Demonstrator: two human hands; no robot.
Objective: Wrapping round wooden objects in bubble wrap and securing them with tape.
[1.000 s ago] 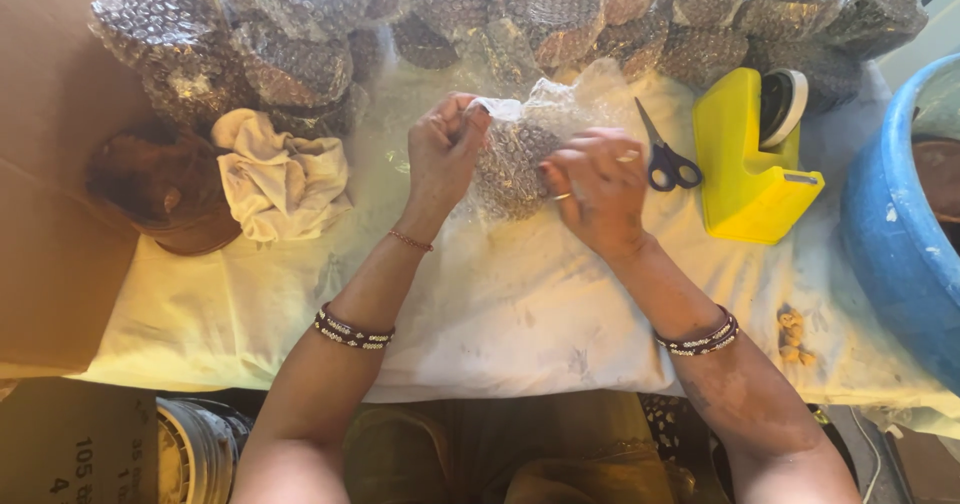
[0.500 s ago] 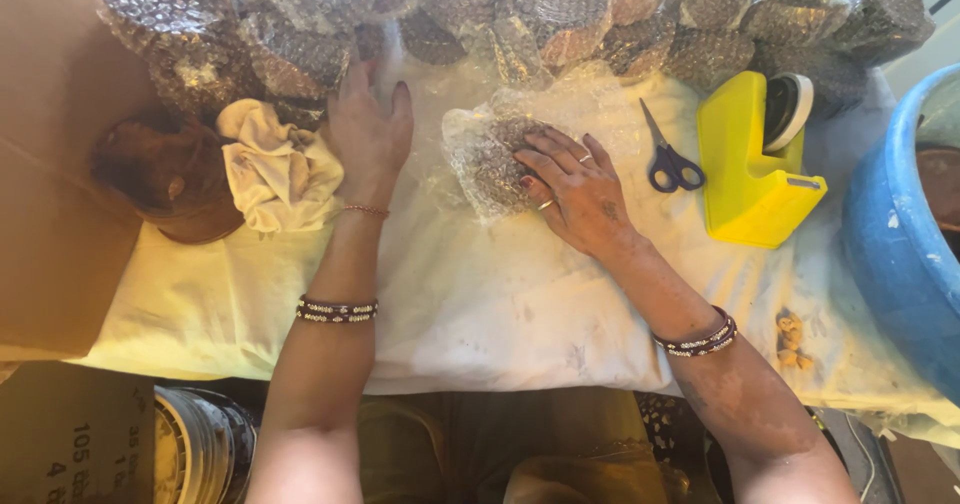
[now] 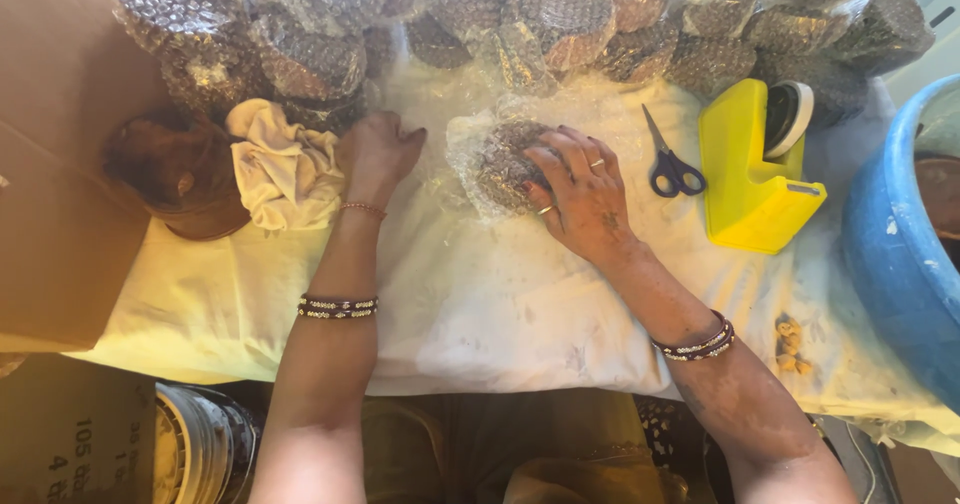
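I see the bundle (image 3: 500, 164) lying on the bench (image 3: 480, 304) near its middle, a rounded lump in clear bubble wrap with something dark and knobbly inside; my right hand (image 3: 580, 194) rests on its right side, fingers spread flat and pressing rather than closed around it; my left hand (image 3: 378, 149) sits apart to the left of the bundle, loosely curled on the cloth, holding nothing that I can make out; just left of that hand lies a crumpled cream rag (image 3: 285, 169), soft and creased, touching a brown bowl (image 3: 185, 179); the bench cover is pale, wrinkled fabric, faintly stained; along the far edge stands a row of wrapped pots (image 3: 560, 14), shiny and pebbled; right of the bundle lie blue-handled scissors (image 3: 670, 164), then a hard yellow tape dispenser (image 3: 750, 179); a blue tub (image 3: 895, 274) curves in at the right edge; a cardboard box (image 3: 60, 164) flanks the left.
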